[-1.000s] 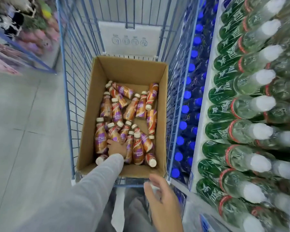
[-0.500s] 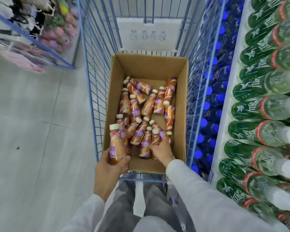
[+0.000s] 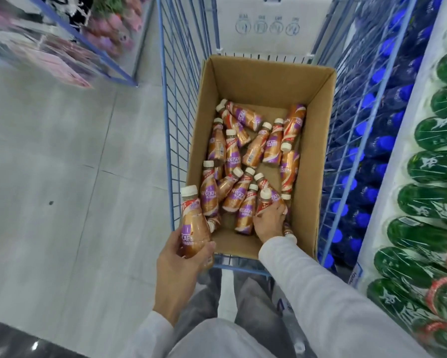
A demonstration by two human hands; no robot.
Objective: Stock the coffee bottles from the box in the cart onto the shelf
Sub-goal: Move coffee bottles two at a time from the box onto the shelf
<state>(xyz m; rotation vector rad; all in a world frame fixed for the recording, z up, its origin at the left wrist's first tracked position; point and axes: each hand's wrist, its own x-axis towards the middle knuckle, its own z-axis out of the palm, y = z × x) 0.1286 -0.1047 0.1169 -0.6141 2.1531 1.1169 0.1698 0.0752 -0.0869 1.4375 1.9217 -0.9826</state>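
Lifted out of the cardboard box [image 3: 318, 140] since a second ago, one coffee bottle [image 3: 194, 223] now stands upright in the left hand [image 3: 177, 257], whose fingers wrap its lower body, at the box's near-left corner in the lower middle of the frame. The right hand [image 3: 268, 220] has gone into the box, fingers curled over a second coffee bottle [image 3: 267, 201]. Other loose coffee bottles [image 3: 232, 153] lie on the box floor. The box sits in the blue wire cart [image 3: 181, 99], beside a shelf [image 3: 398, 156] of green bottles [image 3: 436, 166] at the right edge.
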